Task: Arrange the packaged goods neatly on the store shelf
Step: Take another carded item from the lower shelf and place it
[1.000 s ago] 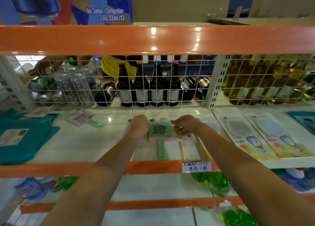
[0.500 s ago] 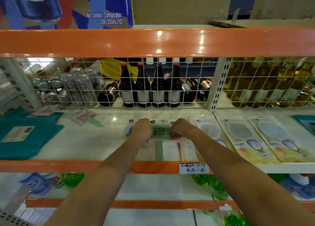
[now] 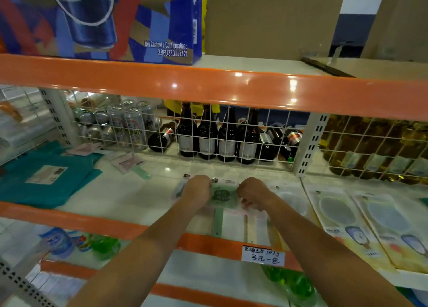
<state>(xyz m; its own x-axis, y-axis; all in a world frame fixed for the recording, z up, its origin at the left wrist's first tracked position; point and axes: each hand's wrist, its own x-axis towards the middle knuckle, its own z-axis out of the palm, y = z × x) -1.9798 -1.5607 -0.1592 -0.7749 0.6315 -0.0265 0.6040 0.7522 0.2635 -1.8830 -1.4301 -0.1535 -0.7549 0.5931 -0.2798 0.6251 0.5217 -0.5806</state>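
A small pile of packaged hand fans lies on the white shelf (image 3: 139, 197), the top one a green fan pack (image 3: 220, 197) with its green handle pointing toward me. My left hand (image 3: 196, 191) grips the pile's left edge with curled fingers. My right hand (image 3: 251, 194) grips its right edge the same way. Both forearms reach in over the orange shelf lip. A further fan pack (image 3: 129, 164) lies loose at the back left. Large fan packs (image 3: 342, 216) lie side by side to the right.
Folded teal bags (image 3: 46, 179) lie at the left. A white wire grid (image 3: 231, 135) backs the shelf, with brown bottles and cans behind it. An orange beam (image 3: 208, 86) runs overhead under a blue drinks carton. A handwritten price tag (image 3: 262, 257) is on the front lip.
The view has tipped upward, so the upper shelf shows more. Both hands stay on the fan pile at its two edges, shifted slightly toward the back.
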